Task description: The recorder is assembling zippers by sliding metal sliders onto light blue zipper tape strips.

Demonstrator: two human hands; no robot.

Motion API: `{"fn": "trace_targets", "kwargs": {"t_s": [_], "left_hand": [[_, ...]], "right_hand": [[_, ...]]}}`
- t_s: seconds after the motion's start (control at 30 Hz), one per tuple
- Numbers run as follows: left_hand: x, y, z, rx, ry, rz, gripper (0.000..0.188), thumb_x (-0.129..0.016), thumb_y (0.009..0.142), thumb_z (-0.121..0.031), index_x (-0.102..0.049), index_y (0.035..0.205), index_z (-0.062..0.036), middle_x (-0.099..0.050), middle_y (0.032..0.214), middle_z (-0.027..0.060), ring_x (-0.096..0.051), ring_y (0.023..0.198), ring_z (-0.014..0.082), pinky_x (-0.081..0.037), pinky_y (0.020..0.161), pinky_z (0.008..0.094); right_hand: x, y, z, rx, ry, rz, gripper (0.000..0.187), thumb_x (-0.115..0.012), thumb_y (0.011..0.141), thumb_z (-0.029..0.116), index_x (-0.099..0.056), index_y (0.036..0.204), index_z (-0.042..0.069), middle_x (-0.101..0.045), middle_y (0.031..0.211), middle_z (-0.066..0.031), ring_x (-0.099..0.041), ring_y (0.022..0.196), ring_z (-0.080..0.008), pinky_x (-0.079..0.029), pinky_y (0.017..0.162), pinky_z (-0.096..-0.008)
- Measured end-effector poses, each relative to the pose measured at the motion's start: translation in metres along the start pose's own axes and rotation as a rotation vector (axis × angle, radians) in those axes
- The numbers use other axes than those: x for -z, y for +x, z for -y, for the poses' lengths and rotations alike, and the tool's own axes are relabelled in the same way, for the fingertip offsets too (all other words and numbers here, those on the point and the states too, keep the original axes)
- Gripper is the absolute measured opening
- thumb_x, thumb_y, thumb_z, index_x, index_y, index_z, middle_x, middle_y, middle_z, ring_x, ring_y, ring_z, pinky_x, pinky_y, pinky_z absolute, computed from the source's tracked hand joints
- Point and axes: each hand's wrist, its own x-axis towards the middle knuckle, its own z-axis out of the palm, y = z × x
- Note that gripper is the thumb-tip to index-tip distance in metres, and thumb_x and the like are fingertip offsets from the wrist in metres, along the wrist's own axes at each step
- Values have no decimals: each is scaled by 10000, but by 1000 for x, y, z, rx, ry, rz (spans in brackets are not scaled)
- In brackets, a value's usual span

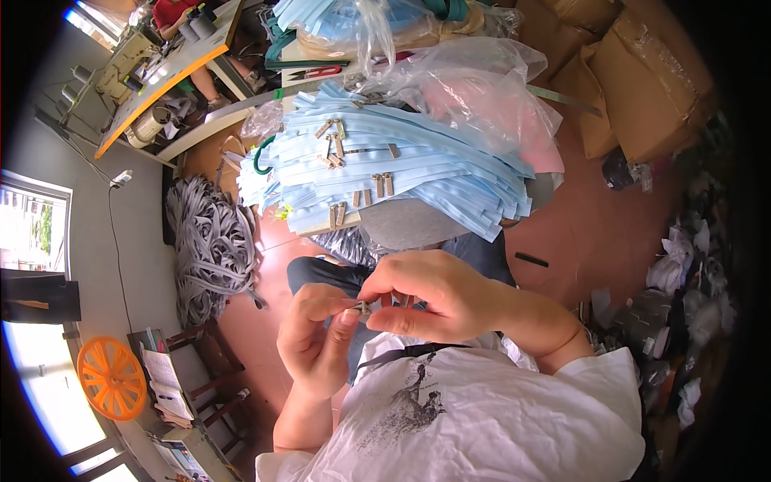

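My left hand (pixel 315 337) and my right hand (pixel 430 293) meet in front of my chest, fingertips pinched together on a small metal zipper slider (pixel 363 308). Both hands grip it from opposite sides. Just beyond them a thick stack of light blue zipper tapes (pixel 418 165) lies on a table, with several loose metal sliders (pixel 381 183) scattered on top. My white printed shirt fills the lower part of the view.
A heap of grey tapes (pixel 213 249) lies on the floor at left. Clear plastic bags (pixel 474 84) and red-handled scissors (pixel 315 72) sit behind the blue stack. Cardboard boxes (pixel 642 88) stand at right, an orange spool (pixel 111 377) lower left, a sewing machine (pixel 128 60) far left.
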Motion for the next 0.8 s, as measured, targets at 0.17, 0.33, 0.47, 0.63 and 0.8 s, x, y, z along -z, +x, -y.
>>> {"fn": "trace_targets", "kwargs": {"t_s": [0.17, 0.33, 0.47, 0.63, 0.8], "left_hand": [[-1, -3, -4, 73, -48, -10, 86, -676, 840, 58, -628, 911, 52, -611, 875, 113, -575, 774, 161, -455, 696, 249], [-2, -2, -6, 72, -69, -11, 78, -685, 834, 60, -637, 895, 56, -623, 860, 120, -588, 757, 161, -461, 676, 246], [-4, -3, -6, 79, -65, -29, 68, -695, 830, 46, -640, 868, 53, -634, 845, 124, -591, 730, 159, -459, 645, 245], [-9, 1, -2, -86, 129, -83, 75, -705, 820, 26, -638, 851, 37, -635, 817, 114, -591, 702, 169, -461, 620, 257], [-17, -1, 3, -215, 241, -143, 80, -706, 816, 14, -635, 848, 30, -638, 805, 110, -584, 682, 184, -466, 618, 271]], "right_hand": [[-2, 0, -6, 139, -110, -53, 215, -725, 863, 158, -620, 986, 16, -603, 797, -74, -586, 630, -188, -447, 542, -312], [-3, -4, 0, -22, 83, -97, 212, -725, 863, 150, -621, 978, 5, -627, 828, -84, -608, 653, -179, -458, 556, -296], [-3, -3, -7, 115, -15, -105, 184, -729, 847, 105, -621, 959, 7, -633, 831, -88, -611, 651, -210, -458, 566, -315], [-5, 0, -6, 167, -72, -130, 178, -734, 818, 57, -613, 941, 14, -624, 824, -95, -607, 667, -256, -462, 586, -328], [-7, -3, 0, 101, -77, -116, 152, -705, 842, 60, -578, 921, 31, -594, 829, -85, -602, 755, -269, -463, 653, -369]]}}
